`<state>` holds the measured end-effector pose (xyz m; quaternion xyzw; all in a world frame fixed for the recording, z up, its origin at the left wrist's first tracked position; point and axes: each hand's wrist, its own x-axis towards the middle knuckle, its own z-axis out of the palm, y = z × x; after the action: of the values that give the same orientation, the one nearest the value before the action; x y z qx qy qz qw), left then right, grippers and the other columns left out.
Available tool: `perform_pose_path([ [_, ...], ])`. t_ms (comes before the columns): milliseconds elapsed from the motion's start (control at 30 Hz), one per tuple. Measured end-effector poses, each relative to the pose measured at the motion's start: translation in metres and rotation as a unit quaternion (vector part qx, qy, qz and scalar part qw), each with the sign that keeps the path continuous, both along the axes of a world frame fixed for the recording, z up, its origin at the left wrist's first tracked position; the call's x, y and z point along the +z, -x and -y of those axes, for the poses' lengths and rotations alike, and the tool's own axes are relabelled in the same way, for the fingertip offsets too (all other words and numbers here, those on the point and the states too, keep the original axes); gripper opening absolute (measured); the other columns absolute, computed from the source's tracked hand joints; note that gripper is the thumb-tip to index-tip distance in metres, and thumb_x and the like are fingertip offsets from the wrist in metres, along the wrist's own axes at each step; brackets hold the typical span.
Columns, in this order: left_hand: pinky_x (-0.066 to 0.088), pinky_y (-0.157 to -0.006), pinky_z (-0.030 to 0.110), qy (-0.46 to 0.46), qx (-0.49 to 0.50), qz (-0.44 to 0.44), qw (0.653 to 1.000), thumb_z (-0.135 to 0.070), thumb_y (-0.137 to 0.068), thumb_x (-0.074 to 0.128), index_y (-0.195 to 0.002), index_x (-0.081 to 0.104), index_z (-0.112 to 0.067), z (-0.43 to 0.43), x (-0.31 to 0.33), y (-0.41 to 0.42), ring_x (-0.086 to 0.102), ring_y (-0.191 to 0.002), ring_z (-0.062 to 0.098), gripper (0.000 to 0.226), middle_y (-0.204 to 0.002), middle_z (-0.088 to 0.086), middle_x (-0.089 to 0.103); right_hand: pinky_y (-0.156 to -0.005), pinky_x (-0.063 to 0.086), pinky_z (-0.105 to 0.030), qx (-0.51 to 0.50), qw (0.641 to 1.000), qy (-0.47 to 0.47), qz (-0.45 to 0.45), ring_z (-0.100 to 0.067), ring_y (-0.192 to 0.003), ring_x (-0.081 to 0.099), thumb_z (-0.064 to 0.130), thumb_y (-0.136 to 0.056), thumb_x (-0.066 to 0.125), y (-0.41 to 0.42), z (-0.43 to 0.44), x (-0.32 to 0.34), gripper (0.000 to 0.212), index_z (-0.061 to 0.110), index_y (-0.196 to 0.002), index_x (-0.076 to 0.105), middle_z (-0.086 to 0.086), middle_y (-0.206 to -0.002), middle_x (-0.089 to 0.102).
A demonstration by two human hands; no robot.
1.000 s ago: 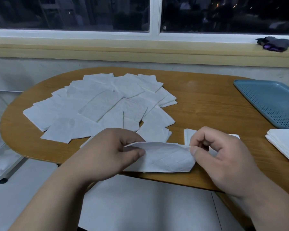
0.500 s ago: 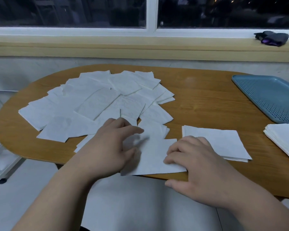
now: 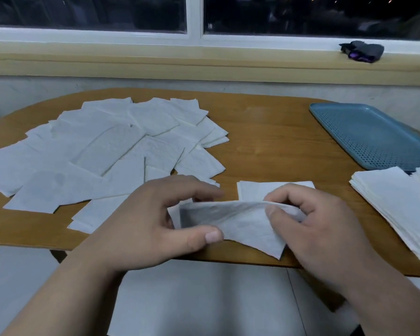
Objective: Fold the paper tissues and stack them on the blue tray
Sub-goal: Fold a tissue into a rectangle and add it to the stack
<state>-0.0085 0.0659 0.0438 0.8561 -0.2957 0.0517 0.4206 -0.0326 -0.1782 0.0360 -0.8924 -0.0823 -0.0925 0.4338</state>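
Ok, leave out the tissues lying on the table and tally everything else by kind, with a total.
hands: 2 (left hand, right hand)
tissue pinched between both hands: 1
tray, blue: 1
table, wooden: 1
cloth, dark, on the windowsill: 1
Total: 6

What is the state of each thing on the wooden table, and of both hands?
White paper tissue in the hands: off the table, partly folded over.
Left hand: pinches the tissue's left end.
Right hand: pinches its right end.
Loose white tissues: spread flat, overlapping.
White tissue stack: piled at right.
Blue perforated plastic tray: visible part bare.
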Motion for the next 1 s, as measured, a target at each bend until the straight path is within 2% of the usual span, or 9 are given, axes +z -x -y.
perform_pose_path([
  [100, 0.047, -0.051, 0.014, 0.04, 0.026, -0.001, 0.999, -0.057, -0.07, 0.07, -0.115, 0.061, -0.057, 0.02, 0.0, 0.0, 0.063, -0.092, -0.002, 0.046, -0.1, -0.026, 0.067, -0.054, 0.045, -0.033, -0.024, 0.998, -0.049, -0.02, -0.013, -0.065, 0.061, 0.024, -0.086, 0.06, -0.004, 0.012, 0.008, 0.018, 0.034, -0.076, 0.071, 0.007, -0.071, 0.069],
  [200, 0.042, -0.054, 0.01, 0.048, 0.058, -0.003, 0.997, -0.032, -0.085, 0.075, -0.125, 0.046, -0.068, 0.036, -0.006, -0.006, 0.06, -0.091, 0.007, 0.061, -0.098, -0.022, 0.065, -0.054, 0.046, -0.026, -0.049, 0.997, -0.066, -0.014, -0.004, -0.071, 0.063, 0.021, -0.086, 0.06, -0.009, 0.022, 0.01, 0.019, 0.03, -0.073, 0.071, 0.014, -0.074, 0.07],
  [333, 0.046, -0.065, 0.018, -0.016, 0.081, -0.045, 0.996, -0.04, -0.088, 0.065, -0.128, 0.028, -0.079, 0.058, -0.009, -0.015, 0.059, -0.074, 0.005, 0.067, -0.093, -0.023, 0.056, -0.058, 0.048, -0.026, -0.1, 0.992, -0.079, -0.017, 0.0, -0.076, 0.063, 0.022, -0.089, 0.061, -0.022, 0.044, 0.007, 0.017, 0.027, -0.076, 0.072, 0.017, -0.077, 0.07],
  [533, 0.039, -0.065, 0.007, -0.029, 0.082, -0.066, 0.994, -0.028, -0.093, 0.065, -0.115, 0.051, -0.068, 0.083, -0.017, -0.029, 0.056, -0.067, 0.0, 0.048, -0.077, -0.033, 0.056, -0.065, 0.05, -0.023, -0.128, 0.989, -0.06, -0.038, 0.001, -0.082, 0.064, 0.021, -0.092, 0.062, -0.045, 0.067, -0.005, 0.017, 0.032, -0.086, 0.073, 0.02, -0.084, 0.071],
  [633, 0.04, -0.066, 0.011, -0.034, 0.083, -0.06, 0.994, -0.031, -0.094, 0.062, -0.121, 0.04, -0.076, 0.085, -0.023, -0.038, 0.054, -0.069, 0.004, 0.058, -0.074, -0.022, 0.055, -0.061, 0.052, -0.033, -0.132, 0.99, -0.012, -0.042, -0.011, -0.068, 0.061, 0.03, -0.093, 0.062, -0.056, 0.074, -0.013, 0.015, 0.04, -0.103, 0.068, 0.005, -0.075, 0.067],
  [733, 0.04, -0.069, 0.011, -0.052, 0.066, -0.061, 0.995, -0.029, -0.095, 0.06, -0.123, 0.04, -0.075, 0.085, -0.027, -0.045, 0.055, -0.076, 0.002, 0.057, -0.08, -0.021, 0.056, -0.051, 0.037, -0.02, -0.126, 0.991, 0.027, -0.037, -0.005, -0.057, 0.051, 0.034, -0.095, 0.061, -0.061, 0.078, -0.019, 0.019, 0.043, -0.112, 0.063, 0.017, -0.061, 0.054],
  [867, 0.04, -0.071, 0.009, -0.099, 0.051, -0.049, 0.993, -0.023, -0.094, 0.064, -0.107, 0.071, -0.051, 0.087, -0.035, -0.052, 0.057, -0.09, -0.002, 0.032, -0.092, -0.023, 0.059, -0.055, 0.036, -0.018, -0.118, 0.987, 0.103, -0.037, 0.003, -0.065, 0.054, 0.038, -0.098, 0.058, -0.065, 0.078, -0.025, 0.018, 0.042, -0.114, 0.063, 0.019, -0.068, 0.057],
  [933, 0.04, -0.073, 0.008, -0.121, 0.055, -0.05, 0.99, -0.026, -0.092, 0.066, -0.106, 0.074, -0.044, 0.087, -0.038, -0.055, 0.057, -0.092, -0.003, 0.024, -0.094, -0.026, 0.059, -0.054, 0.035, -0.019, -0.109, 0.983, 0.141, -0.042, 0.002, -0.065, 0.055, 0.039, -0.099, 0.056, -0.066, 0.077, -0.026, 0.016, 0.041, -0.113, 0.062, 0.021, -0.069, 0.057],
  [1000, 0.041, -0.075, 0.009, -0.134, 0.053, -0.052, 0.988, -0.028, -0.091, 0.066, -0.106, 0.074, -0.044, 0.087, -0.039, -0.057, 0.056, -0.095, -0.003, 0.022, -0.097, -0.028, 0.058, -0.062, 0.04, -0.02, -0.098, 0.978, 0.177, -0.049, 0.002, -0.075, 0.056, 0.038, -0.1, 0.055, -0.067, 0.078, -0.028, 0.016, 0.04, -0.114, 0.062, 0.021, -0.087, 0.062],
])
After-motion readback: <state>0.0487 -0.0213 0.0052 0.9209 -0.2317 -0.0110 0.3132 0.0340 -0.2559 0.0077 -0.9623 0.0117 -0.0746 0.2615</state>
